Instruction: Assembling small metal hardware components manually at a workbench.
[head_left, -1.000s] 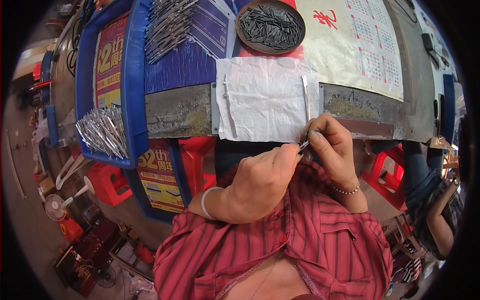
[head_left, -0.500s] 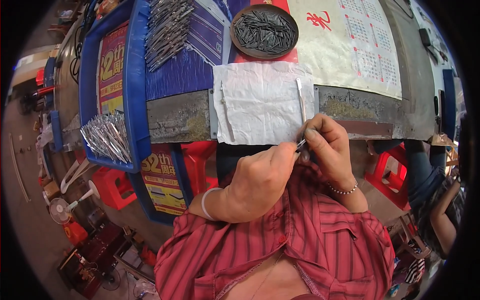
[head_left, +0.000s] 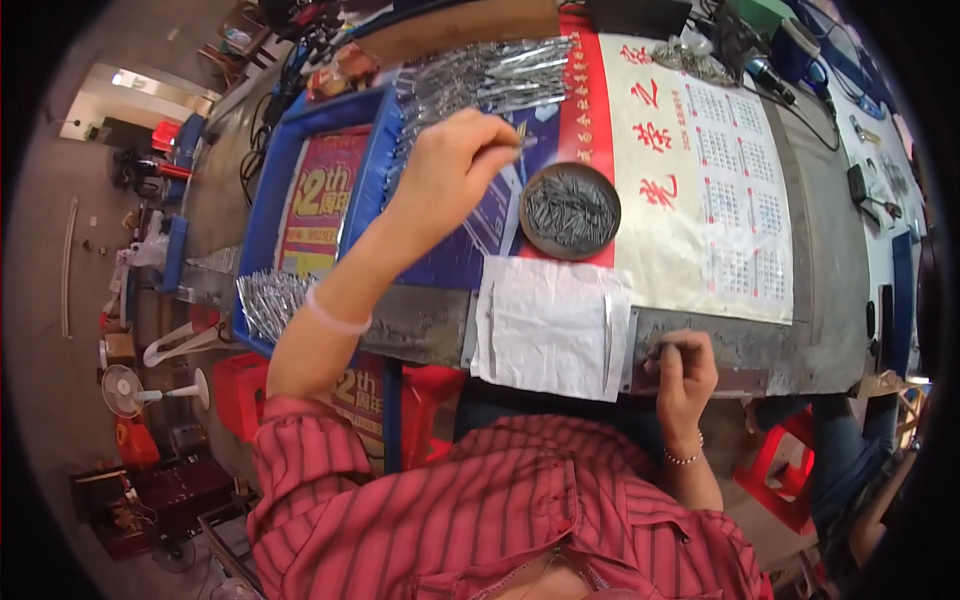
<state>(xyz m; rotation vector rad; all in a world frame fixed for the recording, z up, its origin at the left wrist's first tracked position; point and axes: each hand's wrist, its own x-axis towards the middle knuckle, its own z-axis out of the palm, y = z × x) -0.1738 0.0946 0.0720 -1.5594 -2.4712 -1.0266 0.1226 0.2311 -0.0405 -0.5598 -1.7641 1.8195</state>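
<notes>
My left hand (head_left: 450,165) reaches far forward over a pile of thin shiny metal strips (head_left: 490,75) on a blue printed sheet. Its fingertips are pinched together; what they hold, if anything, is too small to make out. Above the table's front edge, my right hand (head_left: 687,375) is closed with thumb against curled fingers, and its contents cannot be made out. Between the hands lies a crumpled white sheet (head_left: 545,335), with one slim strip (head_left: 492,325) near its left side and another (head_left: 608,330) near its right. A round bowl (head_left: 533,238) beyond it holds many short dark rods (head_left: 570,208).
A blue tray (head_left: 375,150) at the left holds more shiny strips (head_left: 270,302) at its near end. A paper calendar (head_left: 740,200) covers the table's right part. Tools and cables (head_left: 775,80) lie at the back right. Red stools (head_left: 775,480) stand below the table.
My hands, together over a thin metal piece before, are now apart. The left has gone forward to the strip pile; the right has moved rightward. The view has shifted, showing more of the table's back.
</notes>
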